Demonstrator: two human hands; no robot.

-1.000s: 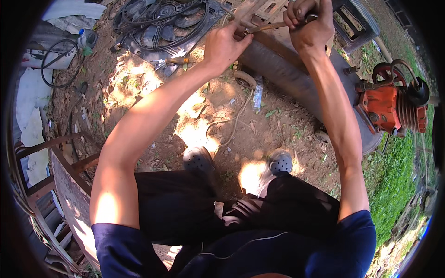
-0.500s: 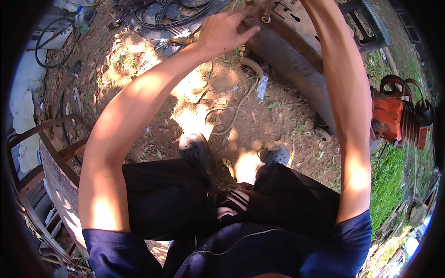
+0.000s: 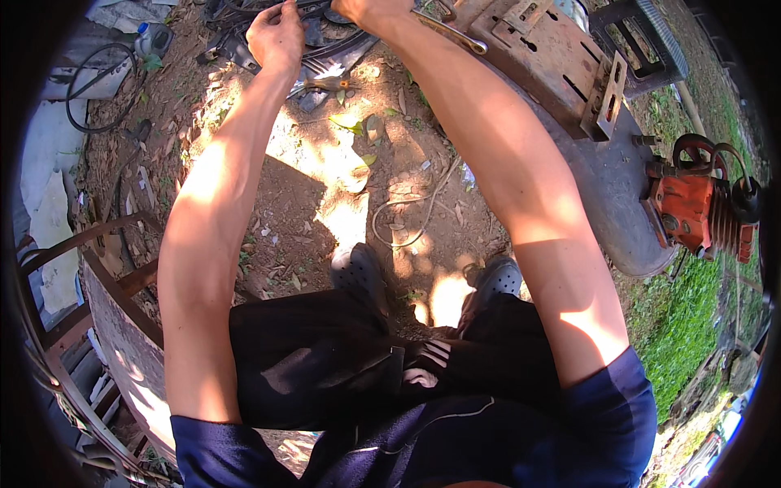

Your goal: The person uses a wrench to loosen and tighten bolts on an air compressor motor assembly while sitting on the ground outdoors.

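Observation:
My left hand (image 3: pixel 277 39) is raised at the top of the view, its thumb and fingers pinched together; what they hold, if anything, is too small to tell. My right hand (image 3: pixel 373 11) is beside it at the upper edge, fingers curled in and partly cut off. Below both hands lie black fan-like parts and hoses (image 3: pixel 333 37) on a dark sheet. To the right of my right hand, a ring spanner (image 3: pixel 457 34) rests against a rusty slotted metal plate (image 3: pixel 521 57). The plate sits on a long dark tank (image 3: pixel 614 191).
An orange-red finned compressor head (image 3: pixel 691 207) is at the tank's right end. A black slotted frame (image 3: pixel 634 41) stands behind. Orange-handled tools (image 3: pixel 329 83) and a thin cord (image 3: pixel 423 220) lie on the dirt. A rusty metal frame (image 3: pixel 122 285) stands at left.
Both hands have moved left, away from the plate and over the black parts. The spanner's ring end stays by the plate, and more of the plate and tank shows.

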